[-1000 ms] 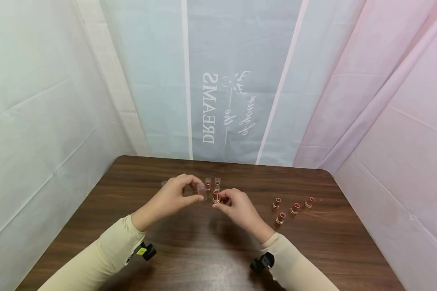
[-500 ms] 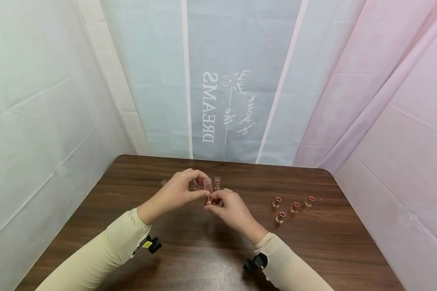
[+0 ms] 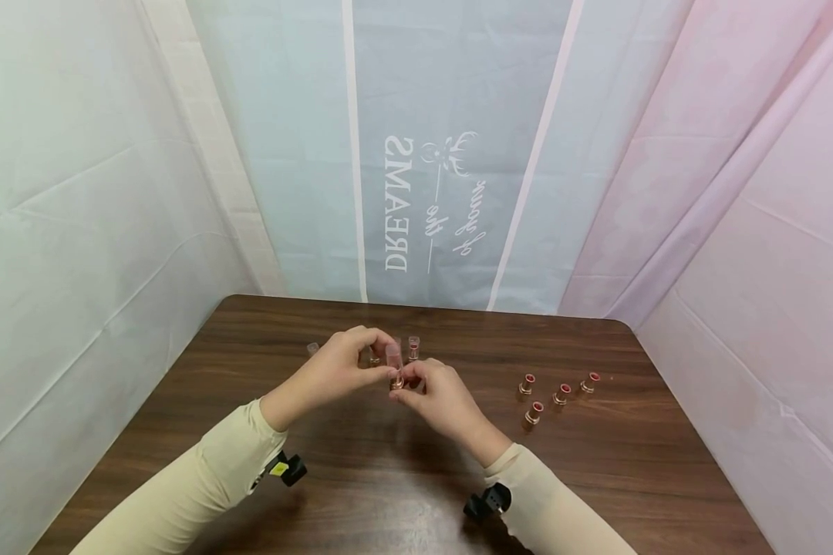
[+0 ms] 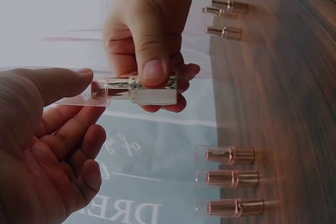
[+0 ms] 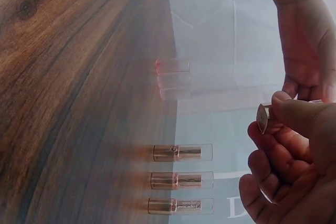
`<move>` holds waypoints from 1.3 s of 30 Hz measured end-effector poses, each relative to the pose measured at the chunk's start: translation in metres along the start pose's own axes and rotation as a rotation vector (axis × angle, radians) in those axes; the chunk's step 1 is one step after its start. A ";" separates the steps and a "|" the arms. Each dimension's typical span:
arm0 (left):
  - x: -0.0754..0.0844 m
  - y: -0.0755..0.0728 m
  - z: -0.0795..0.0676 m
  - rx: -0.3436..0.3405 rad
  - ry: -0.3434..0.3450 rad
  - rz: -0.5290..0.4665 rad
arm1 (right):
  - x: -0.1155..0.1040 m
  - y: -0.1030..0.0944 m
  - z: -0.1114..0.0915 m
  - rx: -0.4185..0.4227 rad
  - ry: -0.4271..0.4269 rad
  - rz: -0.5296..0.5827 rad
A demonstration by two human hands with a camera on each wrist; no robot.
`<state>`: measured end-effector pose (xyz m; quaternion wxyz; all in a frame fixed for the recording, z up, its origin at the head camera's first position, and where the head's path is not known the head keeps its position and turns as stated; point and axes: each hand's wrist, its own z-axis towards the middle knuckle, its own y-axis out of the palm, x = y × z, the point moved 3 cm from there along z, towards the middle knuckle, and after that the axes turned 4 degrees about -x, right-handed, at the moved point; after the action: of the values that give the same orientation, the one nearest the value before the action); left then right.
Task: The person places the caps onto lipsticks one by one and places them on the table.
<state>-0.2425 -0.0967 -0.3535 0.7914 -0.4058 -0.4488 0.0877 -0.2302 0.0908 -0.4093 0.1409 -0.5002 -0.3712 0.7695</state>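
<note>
In the head view my left hand point(image 3: 340, 362) pinches a clear cap point(image 3: 393, 354) between thumb and fingers. My right hand point(image 3: 444, 397) holds a gold lipstick tube point(image 4: 155, 94) by its base, and the cap's open end sits over the top of it. In the left wrist view the gold base and collar still show outside the cap. Behind the hands stand three capped lipsticks point(image 5: 182, 152) in a row, partly hidden in the head view. Several uncapped lipsticks point(image 3: 534, 413) stand upright on the right.
Three loose clear caps point(image 5: 174, 79) stand left of the capped row, mostly hidden behind my left hand in the head view. Everything rests on a dark wooden table point(image 3: 361, 493). A printed cloth point(image 3: 430, 154) hangs along its back edge.
My hands have come together: the right hand shifted left with the lipstick and the cap went over its top. Over the last half second the cap has sunk slightly.
</note>
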 end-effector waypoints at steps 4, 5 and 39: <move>-0.003 0.003 0.000 -0.014 0.004 -0.018 | -0.001 -0.002 0.000 -0.004 0.014 -0.001; -0.003 0.004 0.000 -0.017 0.011 -0.022 | -0.001 -0.002 0.000 -0.005 0.020 0.001; -0.002 0.014 0.001 -0.063 0.103 0.004 | -0.005 -0.009 -0.005 0.034 0.003 0.050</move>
<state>-0.2415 -0.0885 -0.3646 0.8000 -0.4354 -0.4092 0.0544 -0.2250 0.0962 -0.4009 0.1307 -0.5082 -0.3453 0.7781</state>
